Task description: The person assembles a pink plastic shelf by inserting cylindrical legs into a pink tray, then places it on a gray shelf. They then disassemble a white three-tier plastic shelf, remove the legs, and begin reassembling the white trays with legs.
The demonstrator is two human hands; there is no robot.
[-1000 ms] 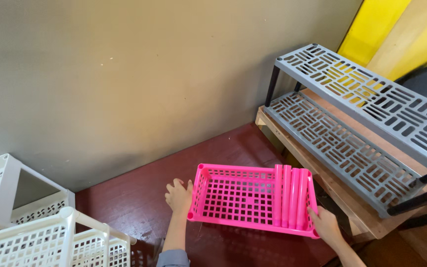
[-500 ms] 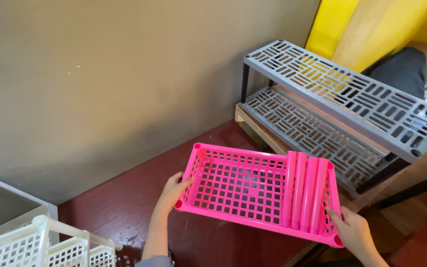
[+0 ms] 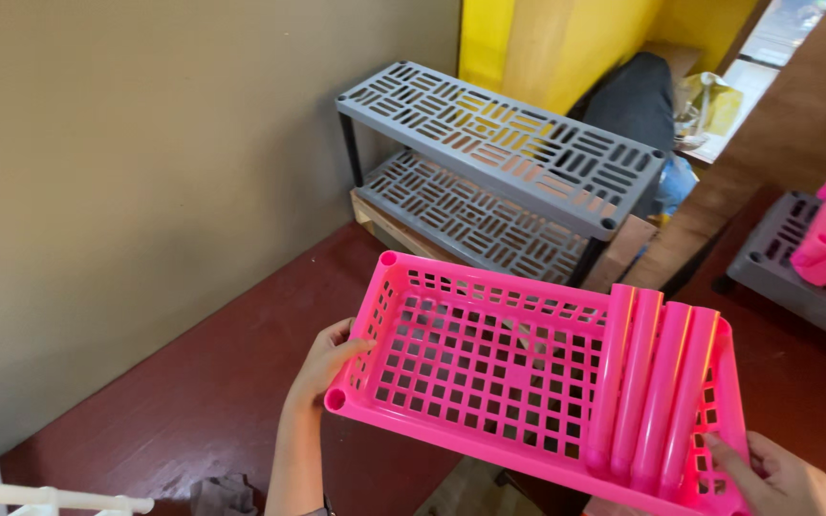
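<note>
The grey shelf (image 3: 504,158) stands against the wall. In front of it, lifted above the dark red floor (image 3: 203,382), is the pink tray (image 3: 489,368), with four pink tubes (image 3: 657,392) lying at its right end. The left hand (image 3: 322,358) grips the tray's left rim, fingers curled on it; the right hand (image 3: 781,478) holds its right corner.

head view | looks down, close over hands | faces wall corner

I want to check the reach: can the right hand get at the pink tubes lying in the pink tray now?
Probably yes. The right hand grips the pink tray at the end where the pink tubes lie, and nothing covers them, though letting go would leave only the left hand holding.
</note>
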